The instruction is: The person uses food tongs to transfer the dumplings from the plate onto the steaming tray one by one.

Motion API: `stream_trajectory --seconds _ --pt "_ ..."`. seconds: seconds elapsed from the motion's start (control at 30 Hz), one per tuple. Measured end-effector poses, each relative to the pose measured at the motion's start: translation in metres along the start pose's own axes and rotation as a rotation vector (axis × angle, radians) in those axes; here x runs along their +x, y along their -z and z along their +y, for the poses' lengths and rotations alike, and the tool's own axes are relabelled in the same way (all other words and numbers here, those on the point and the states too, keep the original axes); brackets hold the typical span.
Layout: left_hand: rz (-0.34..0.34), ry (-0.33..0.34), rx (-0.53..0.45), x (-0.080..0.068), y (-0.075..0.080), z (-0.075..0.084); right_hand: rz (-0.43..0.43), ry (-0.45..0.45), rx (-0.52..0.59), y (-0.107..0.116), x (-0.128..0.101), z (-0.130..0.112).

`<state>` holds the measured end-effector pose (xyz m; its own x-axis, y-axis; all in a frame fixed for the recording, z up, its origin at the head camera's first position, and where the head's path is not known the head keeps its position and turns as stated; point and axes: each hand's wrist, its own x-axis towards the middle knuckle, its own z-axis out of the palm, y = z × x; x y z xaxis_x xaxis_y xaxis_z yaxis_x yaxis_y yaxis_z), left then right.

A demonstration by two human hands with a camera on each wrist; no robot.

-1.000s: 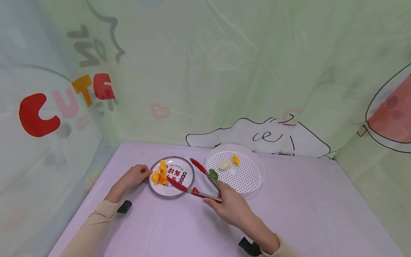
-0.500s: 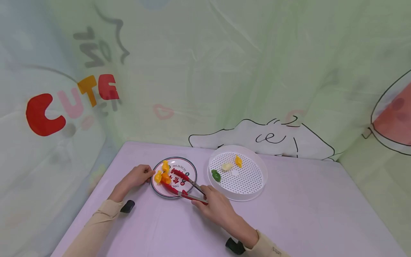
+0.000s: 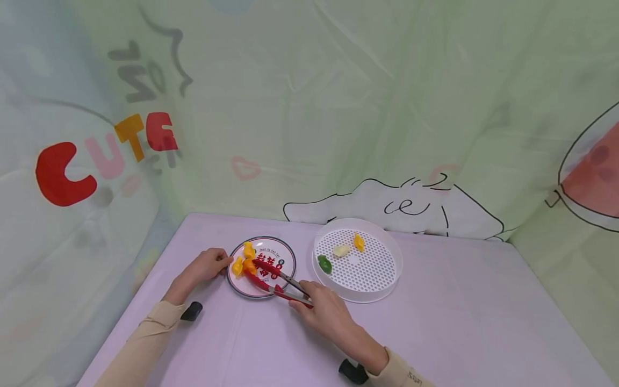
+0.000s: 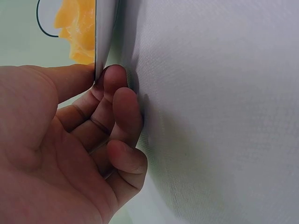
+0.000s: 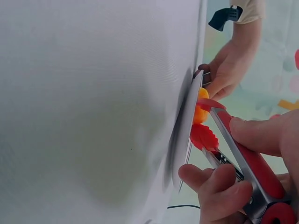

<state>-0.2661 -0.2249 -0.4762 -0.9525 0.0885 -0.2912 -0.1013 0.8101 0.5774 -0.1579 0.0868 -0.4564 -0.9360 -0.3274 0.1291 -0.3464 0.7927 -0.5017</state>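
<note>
My left hand pinches the left rim of a round printed plate, thumb on top and fingers curled under the plate rim. Orange and yellow dumpling-shaped pieces lie on the plate's left side; in the left wrist view an orange piece shows above my thumb. My right hand grips red tongs, whose tips stand on either side of one orange piece. In the right wrist view my fingers curl round the tongs beside the plate's edge.
A white perforated round tray sits to the right of the plate, holding a green piece, a pale piece and a yellow piece. The lilac table ends against a printed green cloth backdrop.
One second ago the tongs held the green piece at the tray's rim; it now lies in the tray. My right hand moved the tongs left to the plate's orange pieces. The left hand stayed.
</note>
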Motion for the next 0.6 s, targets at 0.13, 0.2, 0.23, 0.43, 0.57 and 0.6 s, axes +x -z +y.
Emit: stream_trajectory --seconds 0.13,0.2,0.23,0.43,0.57,0.6 --pt "0.002 0.003 0.001 0.0004 -0.0004 -0.0002 -0.002 -0.001 0.002 0.0029 -0.0012 -0.0007" --pt "0.002 0.006 0.001 0.0002 -0.0002 0.0003 0.001 0.003 0.003 0.0048 -0.0018 -0.0009" --pt "0.003 0.005 0.001 -0.0001 0.0000 0.0007 0.001 0.000 0.006 0.0058 -0.0019 -0.0010" --pt "0.007 0.013 -0.003 -0.0039 0.0016 0.0048 -0.002 -0.021 0.012 0.0090 -0.0020 0.0005" --pt "0.006 0.025 -0.005 -0.0059 0.0016 0.0068 0.007 -0.024 0.012 0.0098 -0.0033 0.0028" --pt "0.005 0.026 -0.003 -0.0062 0.0015 0.0071 0.009 -0.023 0.010 0.0100 -0.0041 0.0033"
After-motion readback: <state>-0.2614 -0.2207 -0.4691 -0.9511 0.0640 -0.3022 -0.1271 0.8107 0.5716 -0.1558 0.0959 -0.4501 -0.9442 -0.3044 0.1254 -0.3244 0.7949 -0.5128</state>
